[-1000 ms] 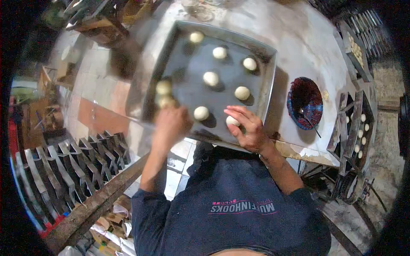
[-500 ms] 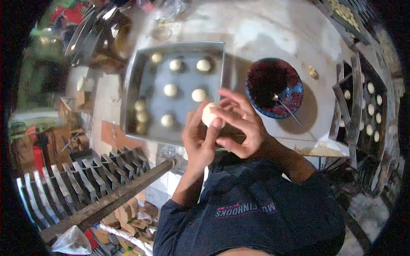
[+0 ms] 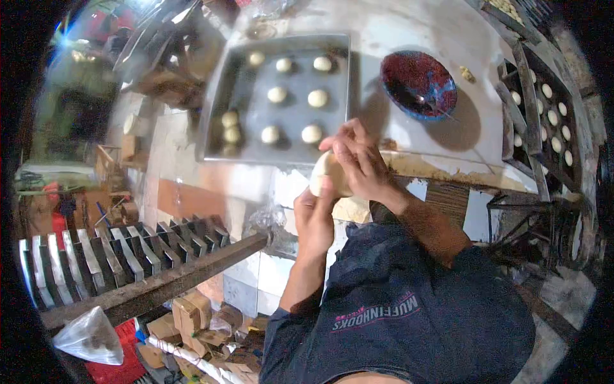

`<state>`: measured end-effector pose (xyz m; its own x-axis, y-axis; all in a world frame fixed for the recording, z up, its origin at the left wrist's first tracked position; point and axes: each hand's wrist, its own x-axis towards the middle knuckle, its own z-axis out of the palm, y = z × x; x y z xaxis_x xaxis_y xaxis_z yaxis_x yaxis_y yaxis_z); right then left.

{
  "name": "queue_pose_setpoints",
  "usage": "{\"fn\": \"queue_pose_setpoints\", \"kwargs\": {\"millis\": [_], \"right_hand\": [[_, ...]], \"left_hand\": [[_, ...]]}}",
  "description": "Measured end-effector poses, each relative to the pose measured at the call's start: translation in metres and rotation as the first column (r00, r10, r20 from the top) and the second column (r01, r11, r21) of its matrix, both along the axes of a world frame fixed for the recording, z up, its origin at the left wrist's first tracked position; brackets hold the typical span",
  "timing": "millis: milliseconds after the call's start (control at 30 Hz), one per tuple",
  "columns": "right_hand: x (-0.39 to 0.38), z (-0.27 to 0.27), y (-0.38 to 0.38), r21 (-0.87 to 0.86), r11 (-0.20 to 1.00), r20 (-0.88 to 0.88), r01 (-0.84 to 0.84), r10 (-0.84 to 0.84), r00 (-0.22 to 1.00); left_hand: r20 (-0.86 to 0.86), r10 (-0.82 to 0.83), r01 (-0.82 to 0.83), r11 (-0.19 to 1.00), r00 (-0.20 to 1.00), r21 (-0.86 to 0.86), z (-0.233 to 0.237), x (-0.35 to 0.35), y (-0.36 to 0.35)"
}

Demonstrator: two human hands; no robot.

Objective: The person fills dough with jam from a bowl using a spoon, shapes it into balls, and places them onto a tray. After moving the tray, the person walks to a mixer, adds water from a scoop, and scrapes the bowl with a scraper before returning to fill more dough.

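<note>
A pale piece of dough (image 3: 324,168) is held in front of my body, just off the table's near edge. It looks flattened and elongated, its far side partly covered by fingers. My left hand (image 3: 313,217) grips it from below, thumb pressed on its face. Over its upper right side, my right hand (image 3: 363,168) is closed with curled fingers. Beyond my hands lies a metal tray (image 3: 246,153) with several round dough balls (image 3: 317,98) spaced out on it. To the right stands a blue bowl (image 3: 419,86) of dark red filling, with a spoon (image 3: 422,100) in it.
A small dough scrap (image 3: 467,74) lies right of the bowl. More trays of dough balls (image 3: 553,118) sit in a rack at the far right. At lower left, a slatted metal rack (image 3: 121,256) runs along a bar, with cardboard boxes (image 3: 190,312) below.
The dough, rounder before, now looks flatter and longer. My right hand has closed over it from spread fingers. The view has shifted, so the tray and bowl appear higher.
</note>
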<state>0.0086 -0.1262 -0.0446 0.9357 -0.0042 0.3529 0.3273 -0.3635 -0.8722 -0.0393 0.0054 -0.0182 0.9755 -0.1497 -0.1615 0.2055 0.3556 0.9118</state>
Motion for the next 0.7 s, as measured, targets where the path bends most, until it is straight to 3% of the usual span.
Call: {"fn": "queue_pose_setpoints", "kwargs": {"millis": [33,67,100,167,200,233,300,333,367,400,467,500,533,567,600,633,667,700], "right_hand": [[-0.009,0.005,0.001,0.099,0.994,-0.097,-0.039,0.049,0.994],[-0.012,-0.004,0.005,0.223,0.974,0.056,-0.039,0.027,0.998],[-0.014,-0.015,0.002,-0.007,0.999,0.168,0.048,-0.047,0.985],[-0.028,-0.014,-0.008,-0.03,0.999,-0.013,-0.043,0.042,0.999],[-0.028,-0.019,-0.015,-0.006,1.0,-0.108,-0.025,0.024,0.994],[-0.031,-0.018,-0.02,0.142,0.99,-0.143,-0.024,0.044,0.989],[-0.028,-0.018,-0.049,-0.048,0.999,-0.082,-0.017,0.013,0.997],[-0.019,-0.02,-0.071,-0.207,0.975,-0.006,0.086,-0.089,0.996],[-0.012,-0.017,-0.094,-0.37,0.865,0.152,0.339,-0.304,0.941],[-0.001,-0.024,-0.128,-0.527,0.708,0.226,0.471,-0.417,0.88],[0.02,-0.055,-0.184,-0.666,0.335,0.41,0.666,-0.582,0.702],[0.026,-0.052,-0.198,-0.652,0.333,0.416,0.682,-0.594,0.688],[0.032,-0.047,-0.209,-0.745,0.487,0.022,0.457,-0.666,0.745],[0.038,-0.043,-0.219,-0.716,0.662,-0.38,0.221,-0.635,0.672],[0.045,-0.037,-0.22,-0.709,0.664,-0.377,0.237,-0.641,0.669],[0.049,-0.03,-0.214,-0.75,0.646,-0.357,0.145,-0.579,0.733],[0.051,-0.028,-0.214,-0.788,0.614,-0.349,0.048,-0.51,0.786],[0.053,-0.032,-0.221,-0.784,0.618,-0.357,0.052,-0.518,0.777]], "left_hand": [[-0.132,0.023,-0.06,0.956,0.991,-0.287,-0.004,-0.007,0.004],[-0.164,0.079,-0.125,0.948,0.983,-0.292,-0.014,-0.012,0.002],[-0.137,0.024,-0.056,0.971,0.99,-0.234,-0.041,-0.02,0.0],[-0.202,-0.131,0.089,0.974,0.971,-0.206,-0.066,-0.039,-0.015],[-0.312,-0.178,0.094,0.959,0.933,-0.267,-0.081,-0.037,-0.007],[-0.277,-0.259,0.098,0.868,0.925,-0.487,-0.061,-0.028,-0.01],[-0.257,-0.377,0.134,0.755,0.89,-0.642,-0.073,-0.017,-0.009],[-0.214,-0.405,0.182,0.741,0.889,-0.646,-0.07,-0.01,-0.014],[-0.207,-0.407,0.188,0.739,0.889,-0.647,-0.066,-0.002,-0.016],[-0.188,-0.441,0.227,0.727,0.877,-0.649,-0.062,0.006,-0.019],[-0.15,-0.479,0.302,0.735,0.865,-0.607,-0.05,0.025,-0.03],[-0.139,-0.488,0.321,0.737,0.862,-0.595,-0.053,0.034,-0.037],[-0.127,-0.464,0.316,0.755,0.877,-0.575,-0.06,0.043,-0.045],[-0.118,-0.44,0.308,0.772,0.89,-0.555,-0.064,0.052,-0.052],[-0.069,-0.453,0.379,0.812,0.889,-0.443,-0.055,0.063,-0.064],[-0.07,-0.417,0.385,0.881,0.906,-0.276,-0.052,0.071,-0.075],[-0.141,-0.431,0.389,0.886,0.891,-0.251,-0.053,0.079,-0.086],[-0.213,-0.44,0.394,0.89,0.872,-0.228,-0.056,0.087,-0.096]]}}
